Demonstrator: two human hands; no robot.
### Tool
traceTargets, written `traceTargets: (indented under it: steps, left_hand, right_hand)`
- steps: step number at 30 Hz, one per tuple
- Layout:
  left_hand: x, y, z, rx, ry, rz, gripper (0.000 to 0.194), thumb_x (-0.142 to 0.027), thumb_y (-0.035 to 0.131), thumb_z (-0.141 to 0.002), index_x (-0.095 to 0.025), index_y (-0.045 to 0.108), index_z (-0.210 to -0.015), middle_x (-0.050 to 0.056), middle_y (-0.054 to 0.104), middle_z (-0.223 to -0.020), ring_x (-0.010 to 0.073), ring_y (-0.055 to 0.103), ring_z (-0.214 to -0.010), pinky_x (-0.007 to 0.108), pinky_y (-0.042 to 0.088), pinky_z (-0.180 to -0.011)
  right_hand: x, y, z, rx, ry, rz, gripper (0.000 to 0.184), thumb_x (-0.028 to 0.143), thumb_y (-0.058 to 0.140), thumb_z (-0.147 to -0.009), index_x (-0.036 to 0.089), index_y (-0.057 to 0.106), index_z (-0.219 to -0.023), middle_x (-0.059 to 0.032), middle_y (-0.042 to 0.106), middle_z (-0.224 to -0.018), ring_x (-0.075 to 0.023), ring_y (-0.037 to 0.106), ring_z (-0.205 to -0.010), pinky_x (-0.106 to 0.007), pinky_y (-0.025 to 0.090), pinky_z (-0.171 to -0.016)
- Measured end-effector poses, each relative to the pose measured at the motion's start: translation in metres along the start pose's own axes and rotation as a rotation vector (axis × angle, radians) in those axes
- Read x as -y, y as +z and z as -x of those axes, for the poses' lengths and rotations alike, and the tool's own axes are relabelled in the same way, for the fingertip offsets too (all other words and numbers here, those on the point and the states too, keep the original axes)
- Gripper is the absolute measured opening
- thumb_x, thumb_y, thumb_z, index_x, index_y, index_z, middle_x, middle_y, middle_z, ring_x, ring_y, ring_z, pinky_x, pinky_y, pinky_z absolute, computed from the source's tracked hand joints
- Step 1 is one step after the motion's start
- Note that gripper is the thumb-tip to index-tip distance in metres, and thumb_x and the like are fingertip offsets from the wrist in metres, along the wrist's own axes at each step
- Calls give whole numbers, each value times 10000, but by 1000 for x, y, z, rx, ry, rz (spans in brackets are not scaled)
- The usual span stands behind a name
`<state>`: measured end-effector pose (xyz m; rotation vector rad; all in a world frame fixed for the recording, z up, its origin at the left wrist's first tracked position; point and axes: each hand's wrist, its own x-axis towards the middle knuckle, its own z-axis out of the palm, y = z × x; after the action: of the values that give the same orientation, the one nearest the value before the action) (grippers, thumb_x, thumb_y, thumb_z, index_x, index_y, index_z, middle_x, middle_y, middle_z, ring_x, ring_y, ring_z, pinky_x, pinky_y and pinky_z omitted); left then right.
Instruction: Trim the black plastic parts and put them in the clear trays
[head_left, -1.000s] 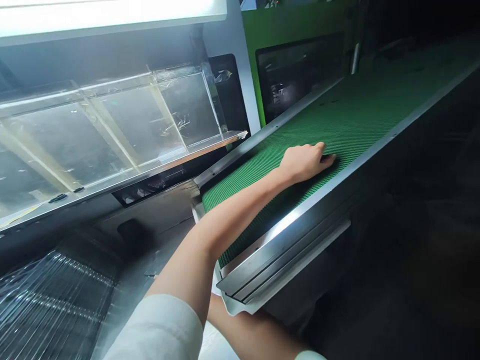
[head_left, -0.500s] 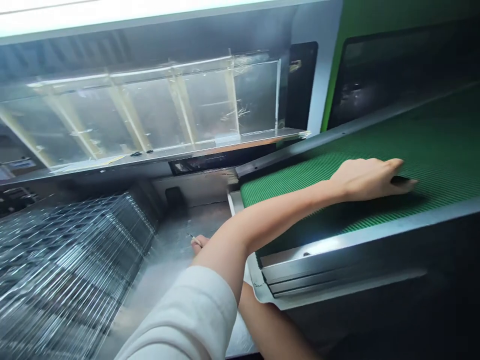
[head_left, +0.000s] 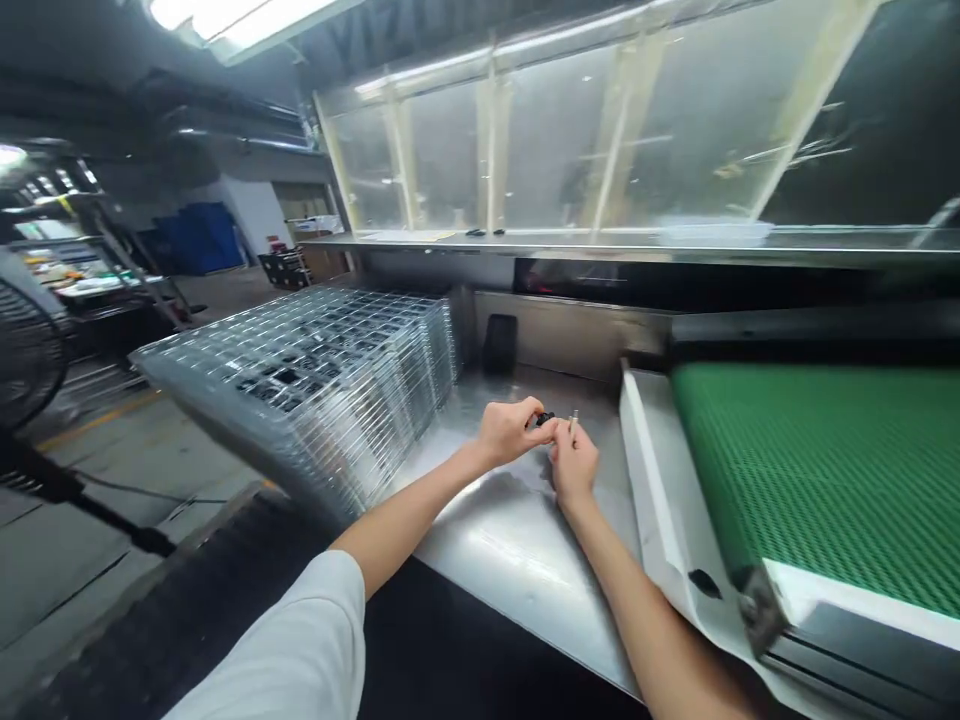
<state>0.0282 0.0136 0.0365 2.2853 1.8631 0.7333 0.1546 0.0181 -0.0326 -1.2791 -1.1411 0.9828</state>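
Observation:
My left hand (head_left: pixel 512 428) and my right hand (head_left: pixel 574 462) meet above the steel worktop (head_left: pixel 510 540), fingertips close together. The left hand pinches a small black part (head_left: pixel 545 418). The right hand pinches a thin pale stick-like tool (head_left: pixel 574 424), held upright beside that part. Both hands are closed on what they hold. A tall stack of clear plastic trays (head_left: pixel 322 380) stands just left of my hands. The green ribbed conveyor belt (head_left: pixel 825 470) lies to the right, with nothing of mine on it.
A clear guard panel (head_left: pixel 600 140) with taped seams runs along the back over a steel ledge (head_left: pixel 637 245). A white sheet (head_left: pixel 660 520) lines the conveyor's left edge. A fan (head_left: pixel 26 360) and shelving (head_left: pixel 82 270) stand far left across the floor.
My left hand came off the green belt and swung back to the worktop, now pinching a small black part against my right hand. The view turned left and up.

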Motion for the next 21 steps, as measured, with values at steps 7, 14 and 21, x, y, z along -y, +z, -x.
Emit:
traceTargets:
  steps: [7, 14, 21]
  left_hand:
    - [53, 31, 21, 110, 36, -30, 296, -494, 647, -985, -217, 726, -1048, 79, 836, -973, 238, 809, -917, 284, 566, -708]
    - [61, 38, 19, 188, 189, -25, 344, -503, 656, -979, -191, 728, -1102, 93, 833, -1045, 263, 814, -964, 314, 593, -632]
    - [50, 33, 23, 268, 184, -13, 490, -478, 492, -1078, -256, 540, -1512, 21, 810, -1223, 206, 791, -1076, 335, 608, -702]
  right_hand:
    - [-6, 9, 5, 152, -41, 113, 611, 765, 673, -783, 187, 756, -961, -54, 704, -798, -204, 610, -706, -321, 484, -654]
    - [1, 10, 8, 158, 59, 240, 551, 680, 732, -613, 246, 775, -951, -77, 747, -871, -277, 673, -792, -378, 529, -702]
    - [13, 5, 6, 144, 128, 398, 610, 644, 672, -649, 207, 773, -1063, -47, 734, -837, -263, 653, -790, -347, 498, -682]
